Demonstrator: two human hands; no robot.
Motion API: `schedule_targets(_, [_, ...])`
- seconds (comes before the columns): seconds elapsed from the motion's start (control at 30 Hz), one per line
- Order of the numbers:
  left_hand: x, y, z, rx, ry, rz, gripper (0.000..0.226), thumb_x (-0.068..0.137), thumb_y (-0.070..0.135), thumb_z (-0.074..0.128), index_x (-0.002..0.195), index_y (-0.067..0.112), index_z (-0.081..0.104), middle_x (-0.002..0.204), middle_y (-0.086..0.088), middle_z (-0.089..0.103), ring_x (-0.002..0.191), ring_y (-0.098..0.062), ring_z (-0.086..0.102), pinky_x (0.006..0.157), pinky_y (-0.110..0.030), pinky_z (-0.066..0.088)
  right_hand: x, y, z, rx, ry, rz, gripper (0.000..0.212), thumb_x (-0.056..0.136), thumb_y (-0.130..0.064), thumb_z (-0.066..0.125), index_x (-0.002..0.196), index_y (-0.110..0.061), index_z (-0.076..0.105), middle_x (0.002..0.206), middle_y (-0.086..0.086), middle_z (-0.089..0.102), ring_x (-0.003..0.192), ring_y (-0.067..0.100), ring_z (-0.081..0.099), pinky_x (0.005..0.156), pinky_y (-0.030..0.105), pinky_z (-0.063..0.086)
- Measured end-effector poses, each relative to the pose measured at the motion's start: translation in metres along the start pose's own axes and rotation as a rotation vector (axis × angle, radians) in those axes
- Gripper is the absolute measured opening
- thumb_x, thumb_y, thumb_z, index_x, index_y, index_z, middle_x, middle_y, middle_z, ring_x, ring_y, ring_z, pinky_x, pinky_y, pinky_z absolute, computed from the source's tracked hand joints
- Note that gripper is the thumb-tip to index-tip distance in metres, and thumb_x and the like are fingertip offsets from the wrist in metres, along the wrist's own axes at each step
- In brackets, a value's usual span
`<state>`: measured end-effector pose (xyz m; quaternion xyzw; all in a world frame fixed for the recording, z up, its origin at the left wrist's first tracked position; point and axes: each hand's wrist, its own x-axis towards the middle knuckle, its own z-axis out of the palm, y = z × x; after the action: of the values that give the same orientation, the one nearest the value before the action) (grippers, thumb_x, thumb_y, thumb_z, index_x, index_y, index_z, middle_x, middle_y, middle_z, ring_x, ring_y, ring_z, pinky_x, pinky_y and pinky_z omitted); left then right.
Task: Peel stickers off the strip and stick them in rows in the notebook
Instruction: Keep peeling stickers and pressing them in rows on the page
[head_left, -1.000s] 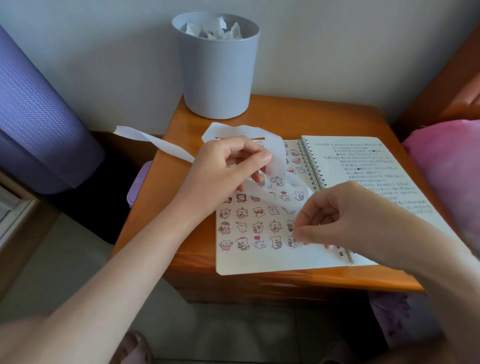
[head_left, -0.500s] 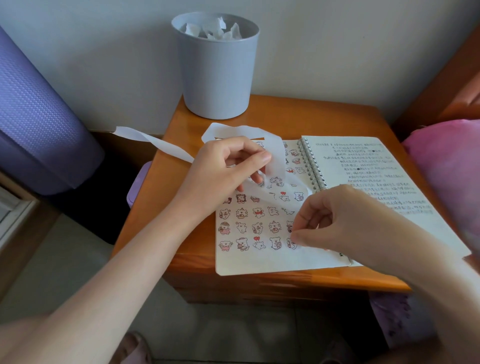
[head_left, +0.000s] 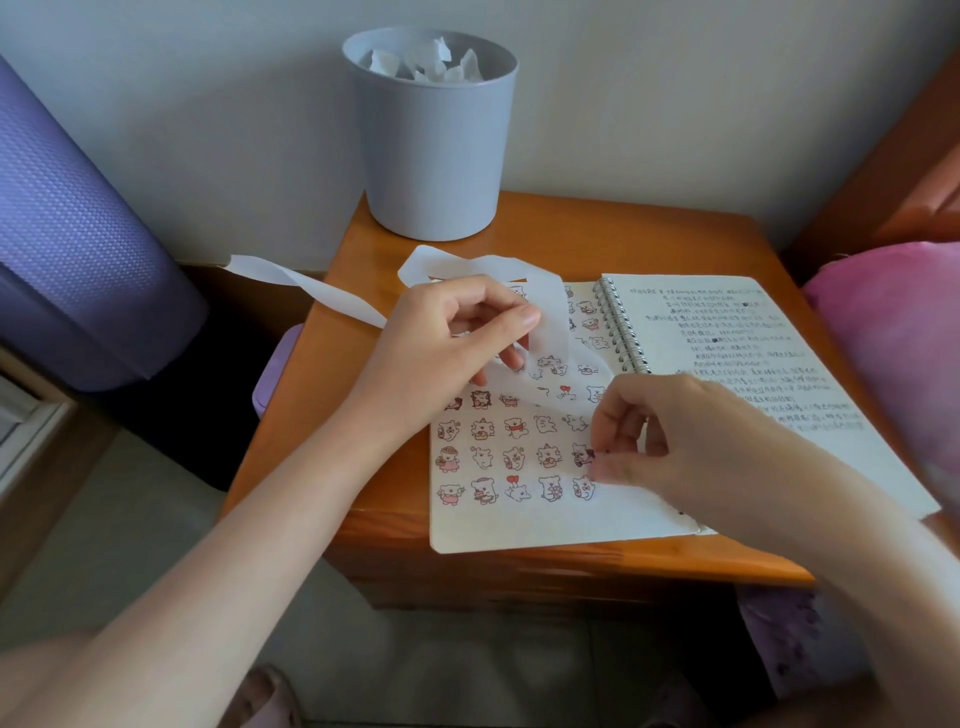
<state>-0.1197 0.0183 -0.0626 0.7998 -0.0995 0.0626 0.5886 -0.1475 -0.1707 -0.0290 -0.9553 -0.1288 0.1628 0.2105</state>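
**A:** Where was the strip?

**B:** Up in the left grip (head_left: 447, 338), which had thumb and fingers curled and pinched tight on the paper. The strip (head_left: 551, 312) arched over that hand. One tail ran off the left edge of the desk (head_left: 571, 234), and the other hung down onto the left page of the notebook (head_left: 519, 527).

**A:** And the right grip?

**B:** The right grip (head_left: 670, 436) was low at the page, thumb and forefinger nipped together on a small dark sticker (head_left: 586, 455). I couldn't tell whether it was already stuck flat.

**A:** Where did that sit among the rows?

**B:** At the right end of the second row from the bottom, just beside the fourth one there. The rows ran left to right, parallel to the page's near edge, so it needed to land level with its neighbours.

**A:** And the next peel?

**B:** The strip's hanging end lay up and left of the right grip, between the two hands. Its long axis pointed away toward the bin (head_left: 431, 156). The right grip was the free one nearer it, so I'd guess it would reach up-left.
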Motion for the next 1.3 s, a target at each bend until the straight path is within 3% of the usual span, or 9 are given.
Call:
schedule_targets(0.1, [0.0,0.0,0.0,-0.005,0.003,0.001,0.012,0.091,0.018,0.061,0.085,0.011,0.069,0.072,0.006,0.069,0.068,-0.006,0.068,0.049,-0.017,0.048,0.002,0.0,-0.001,0.034,0.04,0.016,0.016,0.079,-0.039,0.071,0.077,-0.029,0.058,0.073,-0.01,0.057,0.059,0.004,0.047,0.052,0.016,0.03])
schedule_targets(0.2, [0.0,0.0,0.0,0.0,0.0,0.002,0.012,0.091,0.019,0.061,0.086,0.012,0.069,0.073,0.005,0.07,0.068,-0.006,0.068,0.05,-0.017,0.048,0.003,-0.002,0.001,0.012,0.04,0.018,0.025,0.072,-0.047,0.074,0.076,-0.028,0.057,0.073,-0.01,0.058,0.06,0.005,0.049,0.053,0.017,0.032])
schedule_targets(0.5, [0.0,-0.001,0.0,0.012,0.004,0.006,0.012,0.091,0.02,0.06,0.086,0.014,0.069,0.075,0.005,0.07,0.068,-0.005,0.068,0.05,-0.017,0.048,0.004,0.002,0.001,0.028,0.043,-0.008,0.016,0.079,-0.035,0.073,0.077,-0.028,0.058,0.068,-0.014,0.054,0.057,0.0,0.05,0.047,0.01,0.037])
schedule_targets(0.57, [0.0,0.0,-0.001,0.009,0.005,0.008,0.013,0.092,0.019,0.06,0.087,0.013,0.069,0.076,0.004,0.071,0.068,-0.005,0.067,0.05,-0.017,0.048,0.006,0.004,0.0,0.122,0.118,-0.034,0.016,0.076,-0.035,0.074,0.073,-0.027,0.06,0.066,-0.011,0.058,0.054,-0.002,0.05,0.049,0.01,0.037])
schedule_targets(0.67, [0.001,0.0,-0.001,-0.002,0.006,0.008,0.015,0.092,0.02,0.06,0.087,0.011,0.07,0.076,0.005,0.071,0.067,-0.006,0.067,0.048,-0.018,0.047,0.009,0.004,0.0,0.309,0.318,-0.112,0.012,0.077,-0.035,0.071,0.074,-0.027,0.062,0.07,-0.01,0.063,0.063,0.001,0.055,0.057,0.012,0.041])
schedule_targets(0.8, [0.001,0.0,0.0,-0.03,0.02,-0.002,0.015,0.092,0.021,0.06,0.09,0.01,0.069,0.073,0.006,0.071,0.064,-0.005,0.066,0.048,-0.02,0.047,0.016,0.001,0.002,0.449,0.496,-0.187,0.007,0.08,-0.029,0.071,0.085,-0.029,0.066,0.078,-0.017,0.065,0.069,0.001,0.057,0.058,0.014,0.039])
schedule_targets(0.93, [0.0,0.0,-0.001,-0.046,0.029,0.004,0.015,0.093,0.019,0.058,0.09,0.009,0.068,0.073,0.005,0.071,0.064,-0.006,0.066,0.048,-0.021,0.046,0.021,-0.003,0.007,0.438,0.539,-0.259,0.013,0.078,-0.024,0.074,0.089,-0.027,0.069,0.082,-0.016,0.069,0.076,0.006,0.061,0.058,0.013,0.04])
schedule_targets(1.3, [-0.002,0.003,-0.001,-0.05,-0.016,0.016,0.028,0.096,0.025,0.05,0.09,0.004,0.068,0.076,0.006,0.071,0.068,-0.01,0.067,0.048,-0.019,0.046,0.027,-0.004,0.011,0.562,0.575,-0.279,0.009,0.079,-0.016,0.074,0.083,-0.022,0.069,0.076,-0.011,0.069,0.064,0.001,0.055,0.056,0.009,0.037])
